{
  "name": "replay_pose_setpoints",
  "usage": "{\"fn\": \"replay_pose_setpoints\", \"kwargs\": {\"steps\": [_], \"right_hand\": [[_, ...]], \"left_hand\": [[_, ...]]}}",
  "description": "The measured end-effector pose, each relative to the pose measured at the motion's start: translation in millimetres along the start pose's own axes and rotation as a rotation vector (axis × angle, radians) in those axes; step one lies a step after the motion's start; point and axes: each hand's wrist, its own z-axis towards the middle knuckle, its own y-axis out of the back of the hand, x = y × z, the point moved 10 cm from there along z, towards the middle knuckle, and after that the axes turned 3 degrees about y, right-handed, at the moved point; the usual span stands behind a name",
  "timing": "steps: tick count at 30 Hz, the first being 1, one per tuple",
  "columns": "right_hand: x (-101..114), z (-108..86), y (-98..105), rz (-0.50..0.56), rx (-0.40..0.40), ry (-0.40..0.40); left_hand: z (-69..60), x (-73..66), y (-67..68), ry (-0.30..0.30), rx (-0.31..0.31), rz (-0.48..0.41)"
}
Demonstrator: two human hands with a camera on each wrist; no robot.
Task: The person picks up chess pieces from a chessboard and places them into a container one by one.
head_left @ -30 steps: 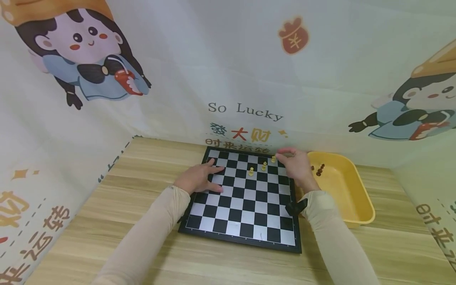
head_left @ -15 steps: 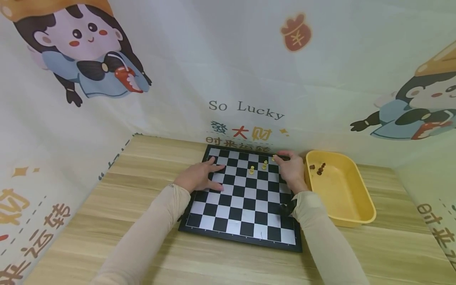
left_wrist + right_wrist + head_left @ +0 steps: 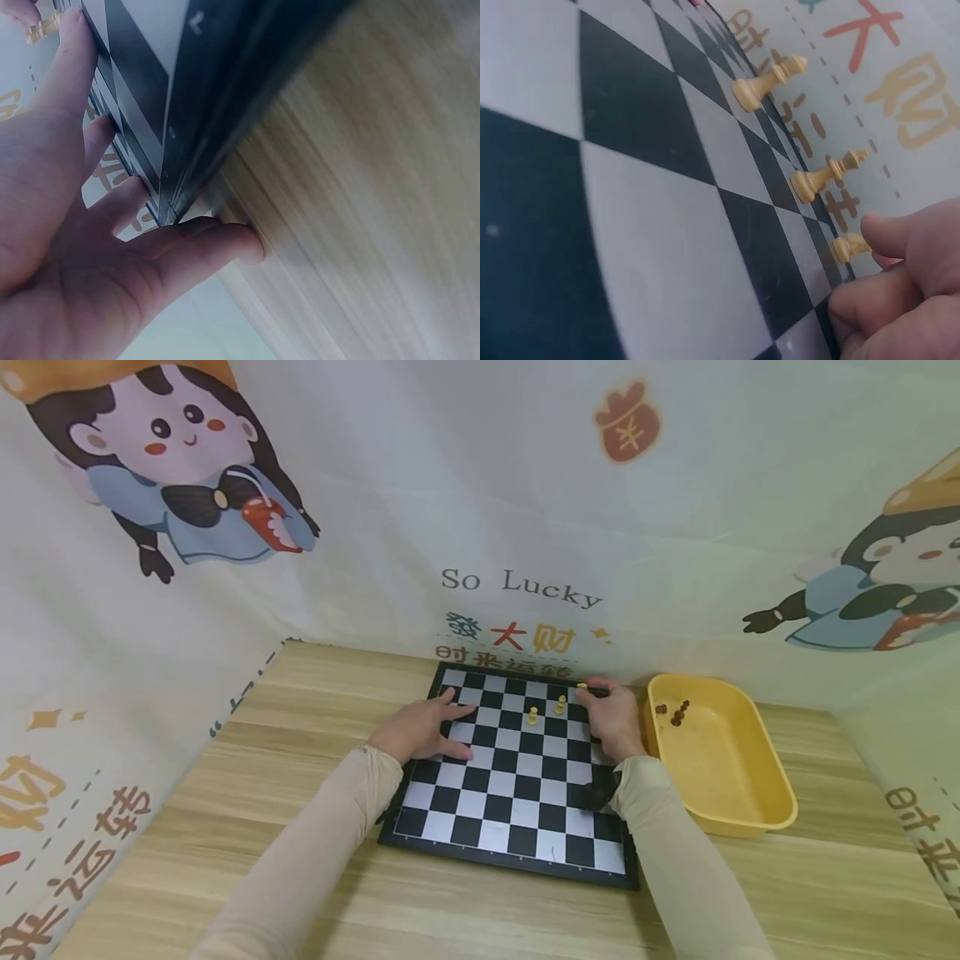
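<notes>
A black-and-white chessboard (image 3: 521,812) lies on the wooden table. My left hand (image 3: 412,731) rests on its left edge with fingers spread. In the left wrist view, some of those fingers (image 3: 202,259) lie beside the board's rim. Near the far right corner my right hand (image 3: 617,722) pinches a pale yellow chess piece (image 3: 847,247) between thumb and finger; its upper part is hidden. Two more pale yellow pieces stand upright on the board: one chess piece (image 3: 560,705) nearest the right hand, another chess piece (image 3: 532,717) further left.
A yellow plastic tub (image 3: 780,777) stands right of the board, close to the right forearm. Several dark brown chess pieces (image 3: 678,715) lie at its far left end. Behind the table hangs a printed cloth (image 3: 390,527).
My right hand has shifted left, away from the tub and further over the board's far corner, with its fingers still at the chess piece. My left hand has stayed in place.
</notes>
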Motion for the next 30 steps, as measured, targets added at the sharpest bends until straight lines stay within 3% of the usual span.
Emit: {"fn": "replay_pose_setpoints", "kwargs": {"steps": [4, 9, 17, 30], "right_hand": [[-3, 2.4, -2, 0.066, 0.039, -0.038], [-4, 6.1, -4, -0.01, 0.061, -0.046], [-2, 8.9, -5, -0.11, 0.032, -0.072], [-6, 10.4, -6, -0.102, 0.051, -0.101]], "left_hand": [[0.1, -0.9, 1.8, -0.004, -0.003, 0.007], [0.6, -1.1, 2.0, -0.005, -0.002, 0.005], [0.9, 0.7, 2.2, 0.003, -0.008, 0.002], [-0.3, -0.3, 0.6, 0.005, -0.002, -0.006]]}}
